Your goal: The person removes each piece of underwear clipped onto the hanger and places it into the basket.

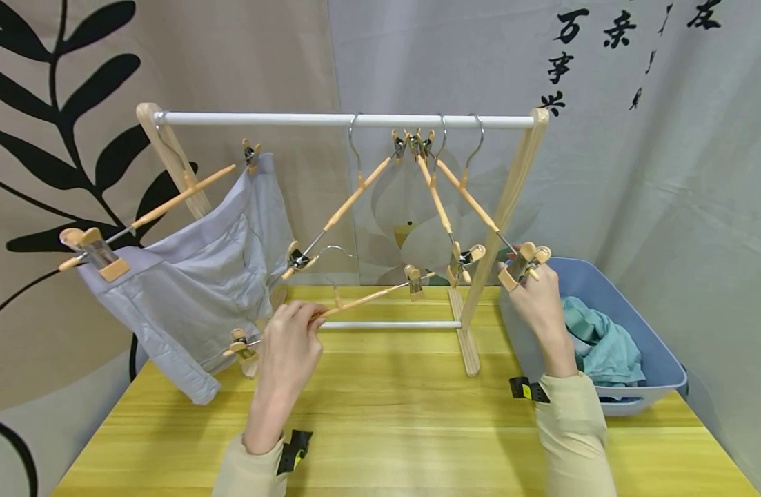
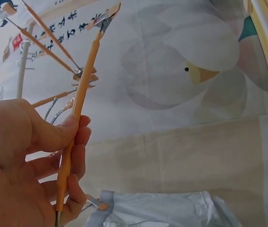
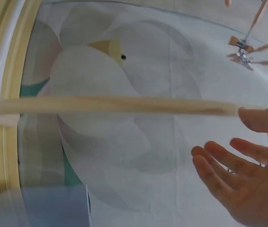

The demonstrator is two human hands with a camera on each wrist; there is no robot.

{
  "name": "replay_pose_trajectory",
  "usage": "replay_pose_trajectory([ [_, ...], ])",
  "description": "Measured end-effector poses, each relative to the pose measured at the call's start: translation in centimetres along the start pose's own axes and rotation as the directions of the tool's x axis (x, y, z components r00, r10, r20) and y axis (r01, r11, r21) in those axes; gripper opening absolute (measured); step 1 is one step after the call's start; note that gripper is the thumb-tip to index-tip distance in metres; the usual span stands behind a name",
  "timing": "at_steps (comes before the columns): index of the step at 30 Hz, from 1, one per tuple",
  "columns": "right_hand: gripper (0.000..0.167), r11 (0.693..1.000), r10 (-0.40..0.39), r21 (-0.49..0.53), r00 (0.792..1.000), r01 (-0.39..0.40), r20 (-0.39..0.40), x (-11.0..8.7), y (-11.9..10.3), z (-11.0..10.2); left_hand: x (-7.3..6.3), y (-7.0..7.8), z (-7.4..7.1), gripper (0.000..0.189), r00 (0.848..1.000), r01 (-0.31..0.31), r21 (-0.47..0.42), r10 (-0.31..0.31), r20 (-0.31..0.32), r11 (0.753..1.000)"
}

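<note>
My left hand grips a wooden clip hanger by its bar, in front of the rack. In the left wrist view the fingers and thumb curl round the orange-brown bar. My right hand is raised by the rack's right side, close to the end clip of a hanging hanger; contact is unclear. The right wrist view has that hand with its fingers spread and nothing held. Pale grey-lavender shorts hang from a clip hanger at the rack's left end.
The rack has a white top rail and wooden legs. Several bare clip hangers hang from the rail. A blue basket with teal cloth stands at the right of the wooden table.
</note>
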State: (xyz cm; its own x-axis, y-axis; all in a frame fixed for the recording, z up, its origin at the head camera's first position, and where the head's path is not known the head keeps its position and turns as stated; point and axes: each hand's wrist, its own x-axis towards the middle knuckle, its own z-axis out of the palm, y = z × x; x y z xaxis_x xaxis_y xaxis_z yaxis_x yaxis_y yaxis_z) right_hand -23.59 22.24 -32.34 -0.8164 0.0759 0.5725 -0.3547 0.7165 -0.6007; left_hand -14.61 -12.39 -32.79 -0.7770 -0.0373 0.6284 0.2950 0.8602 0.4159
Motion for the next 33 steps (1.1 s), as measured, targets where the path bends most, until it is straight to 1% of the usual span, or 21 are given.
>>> replay_pose_trajectory([
  [2,0.045,0.998,0.007,0.055,1.000,-0.008,0.005,0.3,-0.2,0.6,0.0,-0.1,0.0,0.010,1.000,0.003,0.003,-0.003,-0.011,1.000],
  [4,0.051,0.990,0.025,0.142,1.000,-0.027,0.012,0.5,-0.4,1.1,0.1,-0.1,-0.1,0.010,1.000,0.007,0.005,-0.007,-0.022,1.000],
  [6,0.054,0.975,0.027,0.219,0.999,-0.030,0.018,0.6,-0.5,1.4,0.1,-0.2,-0.2,0.010,0.999,0.015,0.010,-0.015,-0.032,1.000],
  [8,0.054,0.956,0.035,0.289,0.999,-0.039,0.016,0.7,-0.5,1.8,0.2,-0.2,-0.3,0.010,0.999,0.025,0.015,-0.025,-0.042,1.000],
  [9,0.053,0.950,0.039,0.309,0.999,-0.041,0.014,0.7,-0.5,1.9,0.2,-0.2,-0.4,0.010,0.998,0.029,0.017,-0.029,-0.047,0.999],
  [12,0.048,0.948,0.034,0.316,0.999,-0.033,0.004,0.8,-0.4,2.3,0.3,-0.2,-0.6,0.010,0.997,0.032,0.020,-0.030,-0.076,0.999],
  [15,0.042,0.957,0.039,0.290,0.999,-0.032,-0.018,0.9,-0.4,2.7,0.4,-0.4,-0.7,0.010,0.992,0.005,0.031,-0.001,-0.127,1.000],
  [18,0.039,0.960,0.054,0.275,0.998,-0.045,-0.028,1.0,-0.4,3.1,0.6,-0.6,-0.9,0.010,0.981,-0.026,0.051,0.035,-0.191,0.998],
  [21,0.040,0.961,0.076,0.266,0.997,-0.069,-0.017,1.1,-0.4,3.1,0.9,-0.7,-1.2,0.010,0.970,-0.037,0.077,0.055,-0.238,0.996],
  [24,0.040,0.967,0.066,0.246,0.998,-0.061,-0.012,1.2,-0.5,3.1,1.4,-0.7,-1.6,0.009,0.960,-0.031,0.098,0.057,-0.274,0.995],
  [28,0.039,0.974,0.031,0.224,0.999,-0.025,-0.022,1.2,-0.5,3.0,2.1,-0.5,-2.3,0.009,0.948,-0.011,0.130,0.051,-0.313,0.991],
  [33,0.038,0.973,0.032,0.230,0.999,-0.026,-0.022,1.2,-0.3,2.9,3.2,-0.4,-3.4,0.009,0.933,0.001,0.173,0.061,-0.356,0.985],
])
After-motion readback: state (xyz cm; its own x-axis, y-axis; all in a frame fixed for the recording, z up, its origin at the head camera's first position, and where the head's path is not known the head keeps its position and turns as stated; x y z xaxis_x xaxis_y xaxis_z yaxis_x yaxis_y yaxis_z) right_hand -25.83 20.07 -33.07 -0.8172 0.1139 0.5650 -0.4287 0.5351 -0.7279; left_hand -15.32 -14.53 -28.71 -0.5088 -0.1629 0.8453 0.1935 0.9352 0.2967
